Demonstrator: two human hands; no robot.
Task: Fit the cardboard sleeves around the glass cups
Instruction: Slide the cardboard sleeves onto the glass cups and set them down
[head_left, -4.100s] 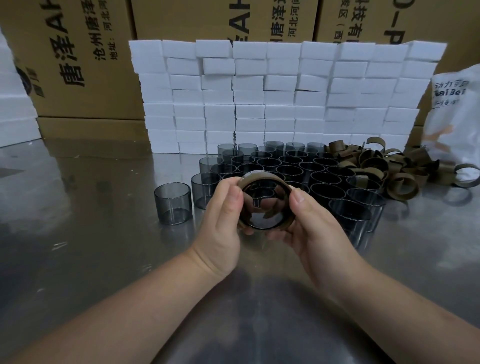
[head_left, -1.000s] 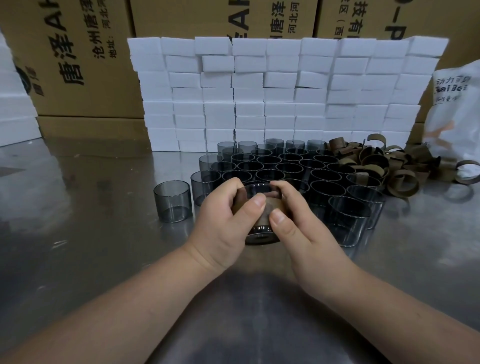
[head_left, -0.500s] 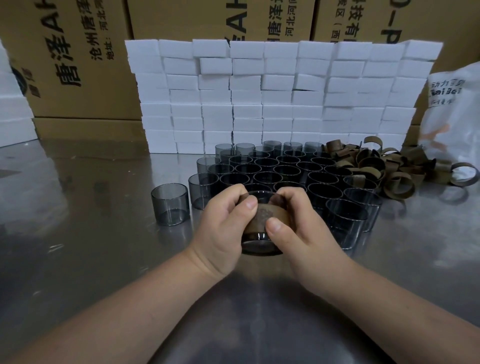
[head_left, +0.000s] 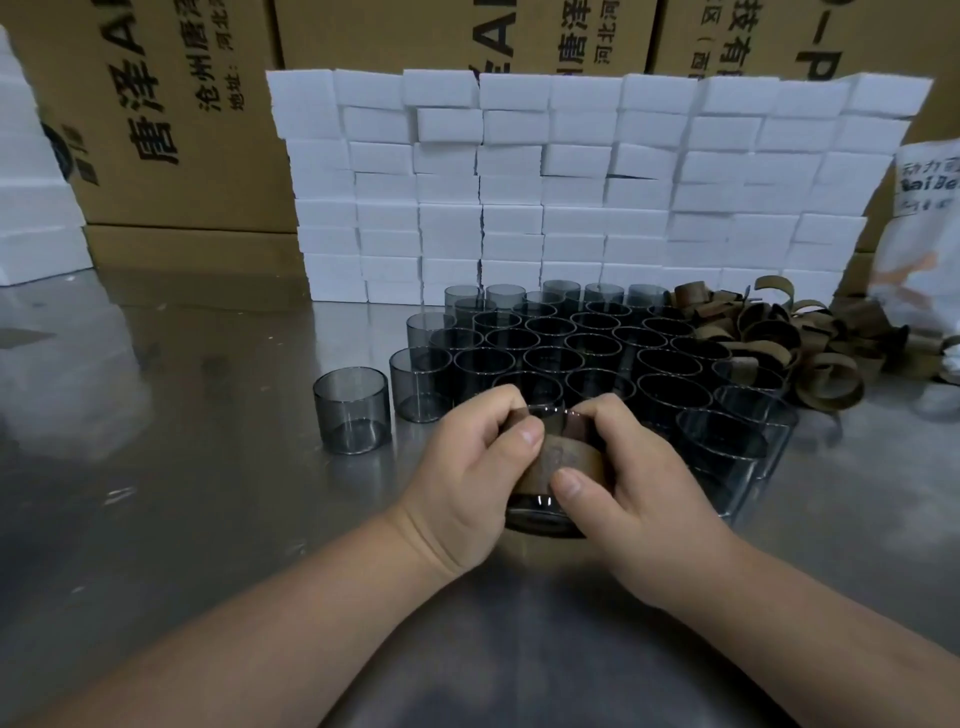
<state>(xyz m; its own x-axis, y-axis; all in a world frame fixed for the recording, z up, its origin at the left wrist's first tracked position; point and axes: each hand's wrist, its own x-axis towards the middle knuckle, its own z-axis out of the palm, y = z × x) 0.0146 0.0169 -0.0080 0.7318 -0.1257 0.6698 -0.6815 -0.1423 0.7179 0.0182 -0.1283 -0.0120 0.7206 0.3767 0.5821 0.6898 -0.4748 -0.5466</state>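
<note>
Two hands (head_left: 462, 483) (head_left: 641, 493) grip cardboard sleeve (head_left: 566, 460) round smoky glass cup (head_left: 535, 513).

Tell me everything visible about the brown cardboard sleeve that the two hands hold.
The cardboard sleeve is a brown, matte band with a faint mark on its front. It sits round the upper part of a smoky glass cup, whose base shows below it. The left hand and right hand grip it from both sides, thumbs pressing its front. Its back is hidden.
</note>
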